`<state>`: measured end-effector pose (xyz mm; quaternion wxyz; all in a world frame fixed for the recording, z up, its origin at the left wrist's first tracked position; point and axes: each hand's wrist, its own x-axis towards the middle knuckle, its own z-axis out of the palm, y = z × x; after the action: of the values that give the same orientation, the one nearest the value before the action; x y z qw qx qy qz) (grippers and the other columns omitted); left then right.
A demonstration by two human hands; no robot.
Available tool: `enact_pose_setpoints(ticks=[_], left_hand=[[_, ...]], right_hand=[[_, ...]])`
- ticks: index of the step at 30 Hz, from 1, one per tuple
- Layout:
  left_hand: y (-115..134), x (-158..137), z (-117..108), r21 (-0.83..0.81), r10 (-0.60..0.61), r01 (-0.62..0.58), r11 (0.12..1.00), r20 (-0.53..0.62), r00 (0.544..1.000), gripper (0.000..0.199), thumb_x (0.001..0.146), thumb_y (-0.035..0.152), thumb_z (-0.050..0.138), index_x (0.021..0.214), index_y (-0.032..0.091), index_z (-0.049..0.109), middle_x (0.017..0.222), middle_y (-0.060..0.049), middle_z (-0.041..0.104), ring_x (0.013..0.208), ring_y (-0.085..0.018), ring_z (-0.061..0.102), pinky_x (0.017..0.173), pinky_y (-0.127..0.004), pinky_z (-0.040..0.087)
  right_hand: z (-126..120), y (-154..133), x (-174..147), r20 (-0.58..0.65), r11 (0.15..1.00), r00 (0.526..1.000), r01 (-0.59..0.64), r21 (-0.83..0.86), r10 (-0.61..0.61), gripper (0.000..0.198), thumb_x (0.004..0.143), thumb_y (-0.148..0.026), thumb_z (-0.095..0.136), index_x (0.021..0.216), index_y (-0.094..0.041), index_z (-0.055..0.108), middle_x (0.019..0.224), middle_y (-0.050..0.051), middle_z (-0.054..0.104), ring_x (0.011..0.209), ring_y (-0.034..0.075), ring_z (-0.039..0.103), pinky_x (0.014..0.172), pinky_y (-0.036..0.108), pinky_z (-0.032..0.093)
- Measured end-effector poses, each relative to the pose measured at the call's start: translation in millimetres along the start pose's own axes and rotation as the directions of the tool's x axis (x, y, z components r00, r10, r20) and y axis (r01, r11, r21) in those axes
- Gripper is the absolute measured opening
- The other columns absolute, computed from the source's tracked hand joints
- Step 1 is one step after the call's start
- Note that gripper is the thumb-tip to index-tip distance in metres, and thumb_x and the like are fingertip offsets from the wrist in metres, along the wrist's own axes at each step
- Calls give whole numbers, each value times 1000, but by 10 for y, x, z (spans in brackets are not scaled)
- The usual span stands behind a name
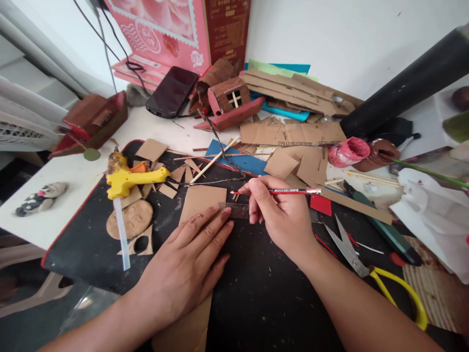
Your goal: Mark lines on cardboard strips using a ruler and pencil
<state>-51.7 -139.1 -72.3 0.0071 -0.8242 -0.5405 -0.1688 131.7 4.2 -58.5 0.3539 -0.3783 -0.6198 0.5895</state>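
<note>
My left hand [183, 256] lies flat, fingers stretched out, on a long strip of brown cardboard [201, 196]. Its fingertips reach the end of a dark see-through strip [240, 210], perhaps a ruler, that lies across the cardboard's right edge. In my right hand [280, 210] a red and black pencil [293, 191] is gripped between thumb and fingers, nearly level, its tip pointing left just above the cardboard and see-through strip. Whether the tip touches anything I cannot tell. Under both hands is a black mat [256, 303].
Left stands a yellow glue gun [119, 177] beside a round cardboard piece [134, 219]. Open scissors [361, 266] and a green-handled cutter [384, 227] lie right. Behind are cardboard scraps [282, 164], a red model boat [230, 110], a phone [173, 92] and paint pots [350, 152].
</note>
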Motion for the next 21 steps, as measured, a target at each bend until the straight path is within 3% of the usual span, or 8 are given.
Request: enact_pose_setpoints(ticks=[7, 21], left_hand=[[3, -1, -14, 25, -9, 9, 1000, -11, 1000, 41, 113, 23, 52, 150, 9, 64, 164, -14, 65, 149, -37, 58, 115, -52, 52], [-3, -20, 0, -2, -7, 7, 1000, -7, 1000, 45, 111, 23, 56, 152, 7, 65, 166, -13, 64, 153, -35, 56, 120, -49, 52]], right_hand=[[8, 3, 4, 14, 1000, 1000, -14, 16, 14, 40, 113, -54, 66, 94, -20, 76, 63, -5, 64, 50, 10, 63, 48, 23, 47], [25, -13, 13, 30, 995, 997, -77, 64, 75, 40, 113, -52, 66, 92, -20, 76, 61, -5, 63, 48, 10, 62, 47, 23, 44]])
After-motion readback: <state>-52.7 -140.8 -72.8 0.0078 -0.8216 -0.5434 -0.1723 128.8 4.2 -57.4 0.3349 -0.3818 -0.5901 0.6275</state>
